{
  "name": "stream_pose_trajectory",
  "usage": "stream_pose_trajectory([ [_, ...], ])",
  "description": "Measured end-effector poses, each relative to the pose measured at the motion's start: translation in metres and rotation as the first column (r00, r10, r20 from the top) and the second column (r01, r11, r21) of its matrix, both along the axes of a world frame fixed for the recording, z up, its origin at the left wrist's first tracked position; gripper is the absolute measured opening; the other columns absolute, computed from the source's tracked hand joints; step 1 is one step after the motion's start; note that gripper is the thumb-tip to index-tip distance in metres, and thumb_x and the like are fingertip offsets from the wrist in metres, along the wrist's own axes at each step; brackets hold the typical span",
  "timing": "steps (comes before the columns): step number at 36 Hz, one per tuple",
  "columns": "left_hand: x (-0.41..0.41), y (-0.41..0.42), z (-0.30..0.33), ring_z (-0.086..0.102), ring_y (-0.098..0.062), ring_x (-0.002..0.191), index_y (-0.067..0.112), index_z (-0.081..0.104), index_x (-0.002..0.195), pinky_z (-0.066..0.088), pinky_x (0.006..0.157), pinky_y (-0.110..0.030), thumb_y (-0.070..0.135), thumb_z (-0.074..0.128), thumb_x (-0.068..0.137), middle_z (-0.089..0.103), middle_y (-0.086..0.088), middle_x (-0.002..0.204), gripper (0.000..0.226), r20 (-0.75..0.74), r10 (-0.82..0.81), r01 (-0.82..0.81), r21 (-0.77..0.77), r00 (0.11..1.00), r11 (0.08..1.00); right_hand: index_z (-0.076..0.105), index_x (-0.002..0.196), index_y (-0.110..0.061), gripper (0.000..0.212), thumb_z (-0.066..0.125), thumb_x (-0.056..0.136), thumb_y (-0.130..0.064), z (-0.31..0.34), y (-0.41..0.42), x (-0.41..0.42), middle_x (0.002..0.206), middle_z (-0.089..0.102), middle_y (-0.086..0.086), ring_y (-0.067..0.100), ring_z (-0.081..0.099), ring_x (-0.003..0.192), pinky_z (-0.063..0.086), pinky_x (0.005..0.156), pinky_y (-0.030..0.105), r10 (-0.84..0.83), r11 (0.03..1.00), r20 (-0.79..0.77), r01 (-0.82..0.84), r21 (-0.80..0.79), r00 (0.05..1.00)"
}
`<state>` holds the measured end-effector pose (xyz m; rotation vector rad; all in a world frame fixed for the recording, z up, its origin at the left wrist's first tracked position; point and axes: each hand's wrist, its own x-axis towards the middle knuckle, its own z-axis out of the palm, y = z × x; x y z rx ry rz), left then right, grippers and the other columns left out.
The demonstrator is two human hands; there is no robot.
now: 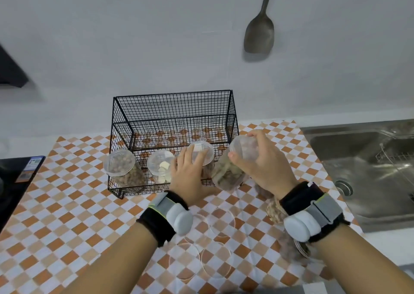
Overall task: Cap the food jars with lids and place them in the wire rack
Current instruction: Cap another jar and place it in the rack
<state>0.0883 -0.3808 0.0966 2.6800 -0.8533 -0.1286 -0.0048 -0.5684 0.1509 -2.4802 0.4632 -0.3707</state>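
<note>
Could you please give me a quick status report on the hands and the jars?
Left hand on third clear plastic jar in black wire rack. Right hand carrying fourth capped jar, tilted, at rack's right end. Nothing blocking.

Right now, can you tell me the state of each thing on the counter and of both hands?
Wire rack: upright, open at the top, holding jars.
Left jar: in the rack, capped.
Second jar: in the rack, capped.
Third jar: in the rack, under the left hand.
Fourth jar: tilted, held by the right hand at the rack's right end.
Loose lids: flat on the cloth.
Sink: no water seen.
</note>
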Motion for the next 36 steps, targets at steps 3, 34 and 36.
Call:
stream_pose_trajectory([
  [3, 0.019, -0.006, -0.001, 0.014, -0.028, 0.152, 0.036, 0.027, 0.151, 0.011, 0.121, -0.053, 0.064, 0.068, 0.079, 0.021, -0.009, 0.164, 0.088, 0.06, 0.018, -0.018, -0.003, 0.998, 1.0, 0.041, 0.138, -0.023, 0.074, 0.059, 0.086, -0.071, 0.001, -0.004, 0.012, 0.114, 0.055, -0.008, 0.014, 0.057, 0.092, 0.041, 0.062, 0.025, -0.022, 0.999, -0.021, 0.022, -0.026, 1.0],
  [34, 0.067, -0.011, -0.012, 0.045, -0.029, 0.127, 0.024, 0.047, 0.119, 0.021, 0.114, -0.049, 0.063, 0.064, 0.078, 0.056, -0.005, 0.127, 0.06, 0.05, 0.061, -0.067, 0.132, 0.997, 0.989, 0.043, 0.122, -0.024, 0.063, 0.057, 0.084, -0.074, -0.042, -0.01, 0.086, 0.108, 0.055, 0.002, 0.023, 0.062, 0.078, 0.057, 0.068, 0.037, 0.026, 0.962, -0.221, -0.085, -0.26, 0.975],
  [36, 0.066, -0.008, -0.013, 0.043, -0.027, 0.13, 0.024, 0.047, 0.122, 0.019, 0.116, -0.048, 0.066, 0.064, 0.078, 0.054, -0.003, 0.13, 0.063, 0.064, 0.059, -0.066, 0.108, 0.996, 0.992, 0.042, 0.122, -0.024, 0.064, 0.057, 0.084, -0.074, -0.047, -0.009, 0.088, 0.107, 0.054, 0.002, 0.024, 0.063, 0.076, 0.058, 0.068, 0.039, 0.028, 0.956, -0.245, -0.097, -0.276, 0.969],
])
